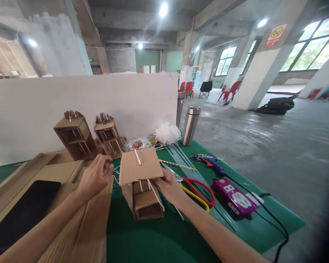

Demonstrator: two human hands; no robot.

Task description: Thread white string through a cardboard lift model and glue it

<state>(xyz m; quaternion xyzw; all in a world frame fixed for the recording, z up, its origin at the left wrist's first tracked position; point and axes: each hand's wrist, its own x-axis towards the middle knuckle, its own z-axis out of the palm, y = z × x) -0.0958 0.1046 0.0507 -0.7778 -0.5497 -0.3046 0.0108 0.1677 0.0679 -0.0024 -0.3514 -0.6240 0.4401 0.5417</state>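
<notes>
A small cardboard box model [141, 164] stands in front of me, with a flat top panel, inner shelves and white sticks through it. My right hand [168, 184] is closed on the right side of this box, its fingertips partly hidden behind the panel. Left of the box, my left hand [97, 175] is raised with its fingers curled together; what they hold, if anything, does not show. Thin white string [116, 174] hangs between that hand and the box. Large scissors [199, 191] with red and yellow handles lie just right of my right hand.
Two similar cardboard models [76, 137] stand at the back left. Cardboard sheets [93, 219] and a black phone-like slab [24, 217] lie left. A glue gun [212, 163], purple power strip [235, 199], clear glue sticks [186, 166], steel flask [191, 126] and white string heap [167, 133] occupy the right.
</notes>
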